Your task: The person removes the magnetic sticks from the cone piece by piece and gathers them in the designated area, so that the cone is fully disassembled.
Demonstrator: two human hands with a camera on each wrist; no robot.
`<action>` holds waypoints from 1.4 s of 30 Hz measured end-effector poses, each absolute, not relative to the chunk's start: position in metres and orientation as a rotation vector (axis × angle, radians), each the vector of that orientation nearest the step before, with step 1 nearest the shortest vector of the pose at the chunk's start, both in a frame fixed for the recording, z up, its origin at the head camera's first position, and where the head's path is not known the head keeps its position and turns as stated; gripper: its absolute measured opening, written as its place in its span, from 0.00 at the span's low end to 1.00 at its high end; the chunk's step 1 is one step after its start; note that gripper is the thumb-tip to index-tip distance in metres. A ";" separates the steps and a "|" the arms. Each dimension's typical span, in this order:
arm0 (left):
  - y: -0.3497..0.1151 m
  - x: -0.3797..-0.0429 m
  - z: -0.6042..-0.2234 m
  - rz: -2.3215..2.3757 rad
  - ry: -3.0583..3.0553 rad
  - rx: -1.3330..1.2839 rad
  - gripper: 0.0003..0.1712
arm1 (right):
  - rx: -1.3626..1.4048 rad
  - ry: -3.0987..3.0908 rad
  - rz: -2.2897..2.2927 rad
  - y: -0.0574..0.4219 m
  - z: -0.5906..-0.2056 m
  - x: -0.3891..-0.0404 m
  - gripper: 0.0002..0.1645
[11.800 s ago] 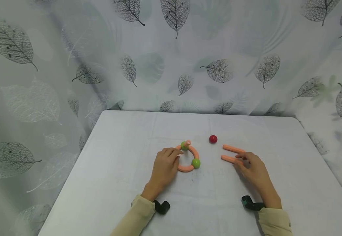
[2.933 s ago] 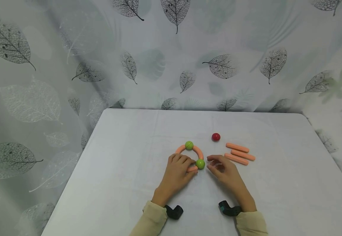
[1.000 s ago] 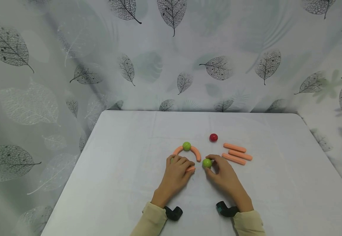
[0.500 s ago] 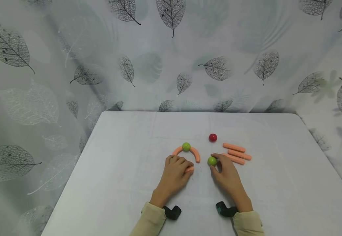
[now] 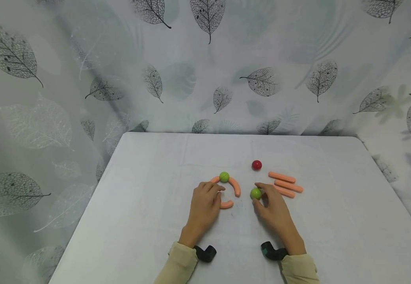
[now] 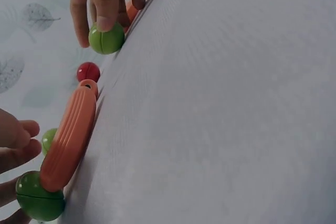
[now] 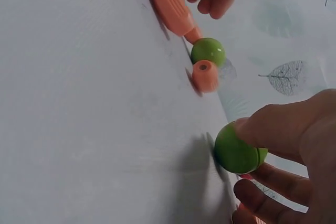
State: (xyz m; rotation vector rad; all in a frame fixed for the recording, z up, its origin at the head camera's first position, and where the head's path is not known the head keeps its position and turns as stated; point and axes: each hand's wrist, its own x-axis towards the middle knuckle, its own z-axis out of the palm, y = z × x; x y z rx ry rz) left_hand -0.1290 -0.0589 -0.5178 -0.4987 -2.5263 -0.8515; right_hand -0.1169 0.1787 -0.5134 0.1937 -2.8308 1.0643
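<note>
My right hand (image 5: 274,207) pinches a green ball (image 5: 255,193) between thumb and index finger, a little right of a broken ring of curved orange sticks. In the right wrist view the seam of this ball shows under the thumb. My left hand (image 5: 204,205) is over the ring's left side, fingers loosely bent, hiding part of it. Another green ball (image 6: 39,198) sits there beside its fingers, joined to the lower curved stick (image 5: 227,204). At the top, a green ball (image 5: 224,177) joins two curved sticks, the right one (image 5: 235,187) ending free.
Three straight orange sticks (image 5: 289,186) lie just beyond my right hand, the nearest partly behind its fingers. A red ball (image 5: 256,165) rests farther back on the white table (image 5: 148,169). A leaf-patterned curtain (image 5: 177,79) hangs behind and at the sides.
The right hand has pulled the green ball off the ring and moved it right. The left hand has loosened from the lower curved stick. A short stick once upright at the top ball now lies rightward.
</note>
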 end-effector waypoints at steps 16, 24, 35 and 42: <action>-0.074 -0.134 -0.504 -1.132 -2.751 -0.148 0.20 | 0.268 -2.706 1.005 0.168 -0.500 -0.124 0.21; -0.073 -0.129 -0.500 -1.088 -2.830 -0.138 0.31 | 0.294 -2.692 1.073 0.153 -0.492 -0.128 0.20; -0.078 -0.127 -0.498 -1.061 -2.869 -0.264 0.44 | 0.464 -2.672 1.175 0.126 -0.487 -0.135 0.21; -0.082 -0.127 -0.501 -1.017 -2.871 -0.339 0.41 | 0.475 -2.812 1.236 0.107 -0.493 -0.136 0.25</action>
